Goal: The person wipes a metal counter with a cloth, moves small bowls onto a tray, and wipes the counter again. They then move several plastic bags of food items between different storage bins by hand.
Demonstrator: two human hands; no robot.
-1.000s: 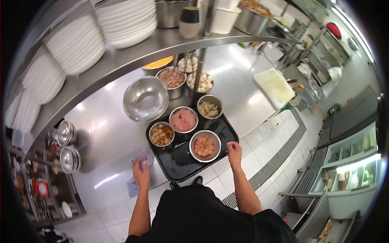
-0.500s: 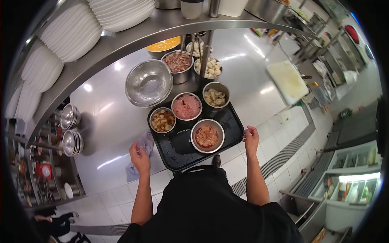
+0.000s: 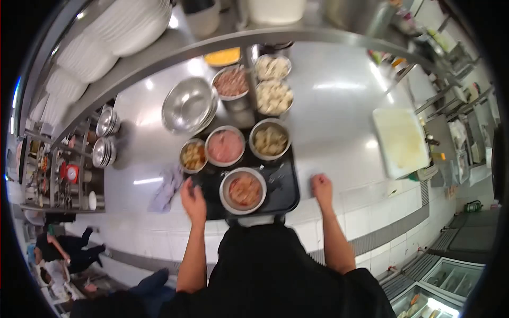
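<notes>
A black tray (image 3: pixel 286 188) sits at the counter's front edge close to my body. On it, nearest me, is a metal bowl of marinated meat pieces (image 3: pixel 244 191). Behind stand metal pots of pink minced meat (image 3: pixel 225 146), pale cooked chunks (image 3: pixel 270 139) and brownish-yellow pieces in sauce (image 3: pixel 193 157). My left hand (image 3: pixel 193 202) is at the tray's left edge with fingers apart, holding nothing. To the right of the tray, apart from it, my right hand (image 3: pixel 322 188) has its fingers curled in, with nothing showing in them.
A crumpled cloth (image 3: pixel 166 189) lies left of the tray. Stacked metal bowls (image 3: pixel 186 106) and more filled pots (image 3: pixel 274 97) stand behind. A cutting board (image 3: pixel 401 142) is at right. An overhead shelf (image 3: pixel 212 45) holds white plates (image 3: pixel 132 26). People (image 3: pixel 61 249) are at lower left.
The view has turned, and the tray now lies straighter along the counter edge. My right hand has come away from the tray's right corner; my left hand is nearer the tray's left edge.
</notes>
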